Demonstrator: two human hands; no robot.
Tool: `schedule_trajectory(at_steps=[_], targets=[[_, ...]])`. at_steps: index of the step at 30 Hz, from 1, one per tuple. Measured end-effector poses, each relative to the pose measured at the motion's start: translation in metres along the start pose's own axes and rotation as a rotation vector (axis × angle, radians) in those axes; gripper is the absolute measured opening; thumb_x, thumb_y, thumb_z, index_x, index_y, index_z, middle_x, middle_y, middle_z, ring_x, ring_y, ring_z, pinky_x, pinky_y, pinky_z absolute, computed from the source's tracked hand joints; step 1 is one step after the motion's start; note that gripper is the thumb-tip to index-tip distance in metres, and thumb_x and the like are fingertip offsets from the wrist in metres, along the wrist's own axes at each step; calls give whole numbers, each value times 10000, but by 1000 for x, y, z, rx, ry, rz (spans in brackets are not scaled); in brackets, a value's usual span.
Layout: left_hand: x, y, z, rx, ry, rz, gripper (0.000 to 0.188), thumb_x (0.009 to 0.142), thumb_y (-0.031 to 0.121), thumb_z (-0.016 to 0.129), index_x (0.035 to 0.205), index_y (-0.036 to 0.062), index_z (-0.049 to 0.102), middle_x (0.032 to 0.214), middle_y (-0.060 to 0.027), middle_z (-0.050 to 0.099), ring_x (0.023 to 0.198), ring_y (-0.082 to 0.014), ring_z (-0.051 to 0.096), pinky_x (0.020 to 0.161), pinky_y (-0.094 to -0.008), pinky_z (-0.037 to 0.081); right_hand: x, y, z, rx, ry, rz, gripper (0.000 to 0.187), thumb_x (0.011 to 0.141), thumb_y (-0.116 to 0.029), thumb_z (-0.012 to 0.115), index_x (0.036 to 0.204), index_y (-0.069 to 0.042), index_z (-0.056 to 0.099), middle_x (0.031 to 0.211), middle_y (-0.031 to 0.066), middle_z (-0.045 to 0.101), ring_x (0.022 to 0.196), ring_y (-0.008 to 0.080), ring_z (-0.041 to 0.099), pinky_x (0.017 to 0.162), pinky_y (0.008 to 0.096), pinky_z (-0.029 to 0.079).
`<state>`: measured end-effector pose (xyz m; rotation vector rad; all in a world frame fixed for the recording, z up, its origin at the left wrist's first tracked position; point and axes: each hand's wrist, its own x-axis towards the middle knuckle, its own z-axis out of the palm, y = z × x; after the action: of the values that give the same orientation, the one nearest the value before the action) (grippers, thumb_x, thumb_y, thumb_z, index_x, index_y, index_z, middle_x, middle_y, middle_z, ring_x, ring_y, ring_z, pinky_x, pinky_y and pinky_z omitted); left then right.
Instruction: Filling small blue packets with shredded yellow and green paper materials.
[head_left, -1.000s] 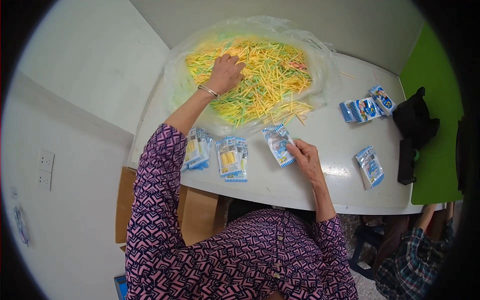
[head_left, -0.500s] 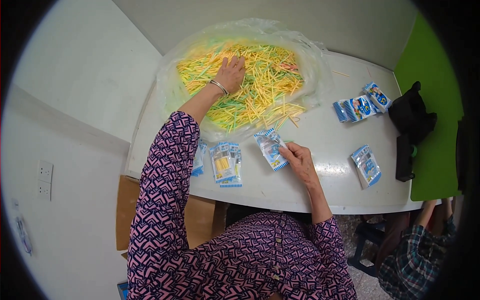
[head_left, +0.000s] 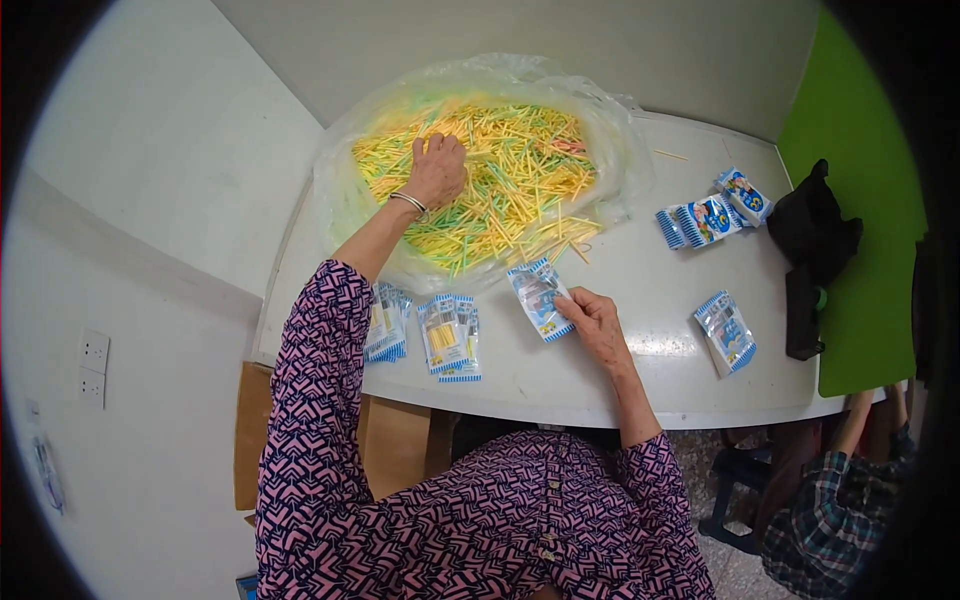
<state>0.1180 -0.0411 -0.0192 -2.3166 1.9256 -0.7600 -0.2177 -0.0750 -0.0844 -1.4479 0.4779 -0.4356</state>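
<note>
Far left of centre, my left hand (head_left: 437,175) reaches into a heap of thin yellow, green and orange sticks (head_left: 500,225). Its fingers curl down among them, and how many it grips is hidden. A large clear plastic bag (head_left: 622,165) surrounds the heap with its mouth spread wide. Just in front of the bag, my right hand (head_left: 597,325) pinches the right side of a small clear packet (head_left: 535,295) with blue-and-white striped ends. Nearer me to the left lie similar packets (head_left: 446,340) with yellow sticks showing inside, next to another overlapping stack (head_left: 388,322).
Several printed packets (head_left: 708,220) lie at the right on the white table (head_left: 640,270), with one more packet (head_left: 725,332) nearer me. A black holder (head_left: 815,225) stands by the green partition (head_left: 870,230). Beyond it, at lower right, sits another person in a checked sleeve (head_left: 830,500).
My left hand has shifted left and slightly nearer over the sticks, its fingers more curled. My right hand still holds the packet in about the same place. The view has shifted slightly.
</note>
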Motion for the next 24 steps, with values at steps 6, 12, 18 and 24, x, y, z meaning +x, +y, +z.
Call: schedule_trajectory(at_steps=[6, 12, 18, 24], targets=[[11, -1, -16, -315, -176, -219, 217, 861, 221, 493, 958, 27, 488, 839, -138, 580, 847, -300, 555, 774, -454, 384, 4, -3, -5, 78, 93, -11, 240, 896, -199, 577, 729, -26, 578, 657, -66, 497, 618, 0, 391, 556, 181, 310], [9, 0, -30, -1449, -106, -545, 181, 929, 189, 432, 905, 17, 483, 811, -119, 607, 756, -248, 605, 718, -355, 488, 20, -18, 1, 424, 221, -96, 164, 913, -202, 548, 895, -43, 582, 829, -16, 564, 777, 29, 488, 716, 198, 382], [6, 15, -28, -2378, -71, -894, 161, 917, 143, 463, 918, -14, 497, 868, -159, 581, 791, -270, 590, 753, -388, 506, 85, -21, 42, 926, 332, -106, 251, 925, -202, 511, 1097, -20, 539, 1062, 70, 589, 983, 176, 563, 893, 305, 412], [2, 95, -28, -2581, 82, -905, 135, 883, 103, 492, 931, -21, 470, 858, -173, 543, 770, -282, 560, 690, -400, 484, 143, -19, 73, 1326, 353, -54, 245, 949, -177, 436, 1092, 0, 528, 1070, 106, 598, 1006, 223, 557, 927, 355, 421]])
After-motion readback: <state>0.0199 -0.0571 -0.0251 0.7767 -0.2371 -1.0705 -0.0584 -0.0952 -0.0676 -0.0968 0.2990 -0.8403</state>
